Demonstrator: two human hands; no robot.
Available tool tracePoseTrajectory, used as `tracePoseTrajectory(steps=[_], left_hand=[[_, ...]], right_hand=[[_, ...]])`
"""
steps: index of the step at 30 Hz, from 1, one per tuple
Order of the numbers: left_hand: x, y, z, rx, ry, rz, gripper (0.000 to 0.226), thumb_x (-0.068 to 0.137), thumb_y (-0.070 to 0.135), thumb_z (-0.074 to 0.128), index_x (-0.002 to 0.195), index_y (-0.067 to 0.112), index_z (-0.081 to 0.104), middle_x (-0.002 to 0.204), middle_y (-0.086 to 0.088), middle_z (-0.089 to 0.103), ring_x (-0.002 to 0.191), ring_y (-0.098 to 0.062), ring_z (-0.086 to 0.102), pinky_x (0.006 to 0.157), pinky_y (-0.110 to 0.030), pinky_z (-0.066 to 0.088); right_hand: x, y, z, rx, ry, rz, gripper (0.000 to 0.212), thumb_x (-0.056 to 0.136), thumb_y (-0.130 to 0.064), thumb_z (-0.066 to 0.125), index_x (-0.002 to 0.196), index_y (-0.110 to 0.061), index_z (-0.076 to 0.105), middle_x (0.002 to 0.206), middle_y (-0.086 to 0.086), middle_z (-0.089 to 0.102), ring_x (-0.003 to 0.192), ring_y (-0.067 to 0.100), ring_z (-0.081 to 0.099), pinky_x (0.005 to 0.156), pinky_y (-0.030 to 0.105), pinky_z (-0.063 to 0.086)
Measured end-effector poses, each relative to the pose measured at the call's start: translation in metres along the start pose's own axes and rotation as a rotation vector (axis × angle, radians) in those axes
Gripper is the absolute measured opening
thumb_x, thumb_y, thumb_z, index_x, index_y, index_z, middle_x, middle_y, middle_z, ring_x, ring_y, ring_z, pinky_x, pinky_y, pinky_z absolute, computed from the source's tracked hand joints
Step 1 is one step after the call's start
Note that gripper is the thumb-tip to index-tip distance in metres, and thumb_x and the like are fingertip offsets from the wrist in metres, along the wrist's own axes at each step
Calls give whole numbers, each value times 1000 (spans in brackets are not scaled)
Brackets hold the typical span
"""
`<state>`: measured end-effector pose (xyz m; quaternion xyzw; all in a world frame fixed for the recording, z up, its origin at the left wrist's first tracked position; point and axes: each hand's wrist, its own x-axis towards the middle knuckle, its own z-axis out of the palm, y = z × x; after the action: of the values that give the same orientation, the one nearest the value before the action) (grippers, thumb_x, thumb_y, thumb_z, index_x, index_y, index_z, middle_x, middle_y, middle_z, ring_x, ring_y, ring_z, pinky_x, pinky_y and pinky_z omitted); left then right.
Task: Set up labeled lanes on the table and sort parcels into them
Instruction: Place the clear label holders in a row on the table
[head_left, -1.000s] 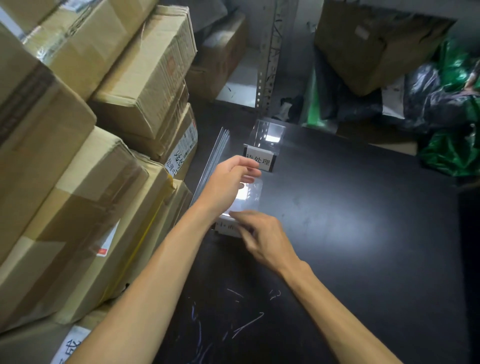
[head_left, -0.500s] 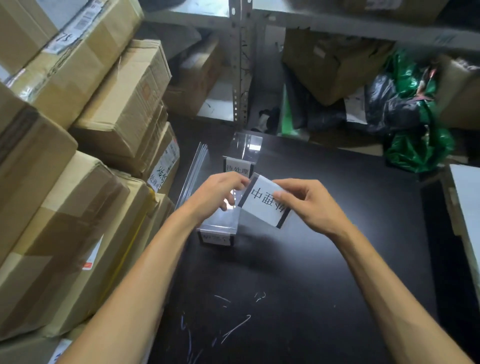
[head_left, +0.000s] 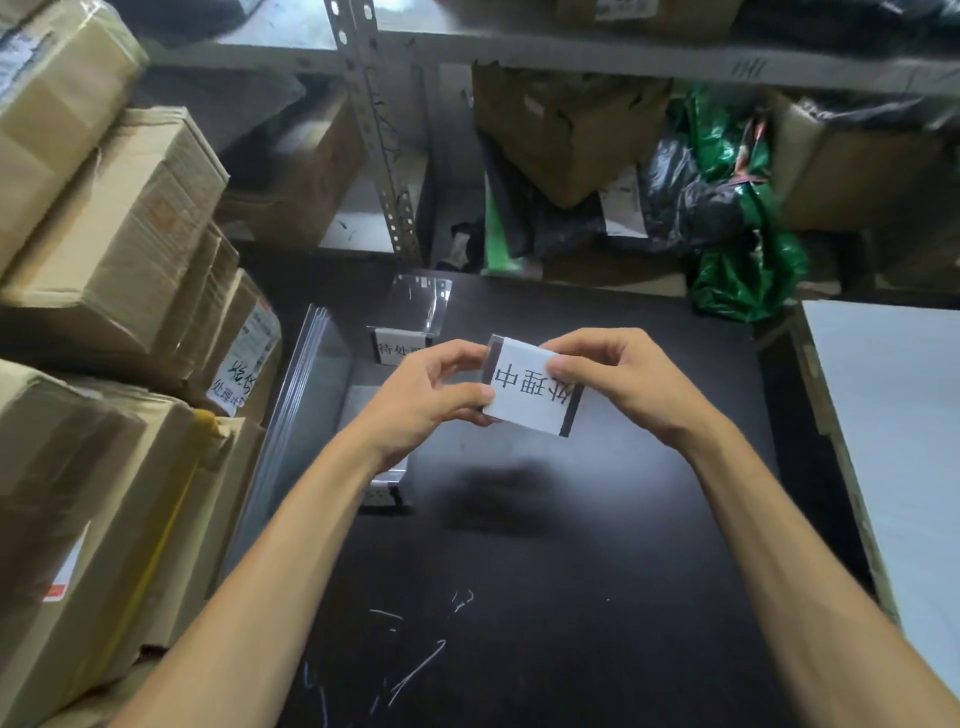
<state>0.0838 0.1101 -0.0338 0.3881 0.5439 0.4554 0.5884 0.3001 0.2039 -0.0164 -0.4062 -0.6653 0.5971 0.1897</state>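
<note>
Label card (head_left: 525, 410), white with black characters, is held above the dark counter (head_left: 571, 597) by both of us: our left hand (head_left: 418, 405) pinches its left edge and our right hand (head_left: 634, 384) pinches its upper right part. Just behind them a clear label stand (head_left: 413, 317) rests on the counter, and cardboard boxes (head_left: 114, 249) are stacked at left.

My bare forearms reach forward and converge, my left hand (head_left: 431, 397) pinching one edge of the label card (head_left: 527, 405) between thumb and curled fingers, my right hand (head_left: 626, 384) just beside it gripping the opposite edge, thumb on top.
</note>
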Motion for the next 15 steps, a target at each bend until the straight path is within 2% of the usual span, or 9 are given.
tracePoseTrajectory(steps=[3, 5, 8, 10, 12, 15], left_hand=[[9, 4, 9, 118, 83, 106, 39, 84, 3, 70, 119, 20, 67, 117, 6, 71, 84, -5, 68, 70, -20, 54], [15, 9, 14, 177, 138, 187, 41, 92, -6, 65, 125, 18, 64, 125, 3, 68, 86, 0, 65, 76, -16, 52], [21, 13, 21, 68, 236, 208, 41, 92, -2, 68, 128, 14, 59, 135, -4, 60, 98, 9, 65, 85, -22, 55], [23, 9, 23, 17, 263, 182, 40, 86, 13, 76, 121, 16, 59, 127, -3, 62, 99, 5, 67, 84, -28, 57], [24, 5, 22, 86, 228, 123, 35, 79, 24, 78, 110, 17, 62, 109, 0, 68, 91, -5, 68, 81, -28, 56], [25, -4, 25, 111, 130, 79, 18, 89, 4, 73, 105, 9, 65, 92, -5, 74, 75, -14, 71, 76, -27, 57]], right_hand=[[1, 6, -2, -68, -73, 60, 13, 95, -10, 70, 107, -12, 71, 92, 1, 79, 79, 7, 68, 69, 23, 54], [1, 9, 0, -91, -151, 100, 21, 97, -9, 66, 118, -10, 68, 87, -3, 77, 75, 10, 66, 64, 24, 53], [1, 13, 3, 39, -123, 120, 24, 99, -4, 62, 123, -5, 64, 98, 0, 78, 86, 11, 72, 70, 29, 57], [2, 16, 5, 170, -28, 133, 27, 97, -1, 63, 124, 1, 59, 106, 9, 78, 94, 21, 75, 73, 33, 61], [4, 18, 6, 307, 61, 138, 30, 96, 3, 63, 125, 6, 55, 108, 12, 77, 95, 23, 76, 72, 30, 62], [3, 21, 6, 434, 116, 151, 34, 96, 3, 63, 127, 7, 50, 109, 13, 77, 97, 24, 76, 75, 28, 62]])
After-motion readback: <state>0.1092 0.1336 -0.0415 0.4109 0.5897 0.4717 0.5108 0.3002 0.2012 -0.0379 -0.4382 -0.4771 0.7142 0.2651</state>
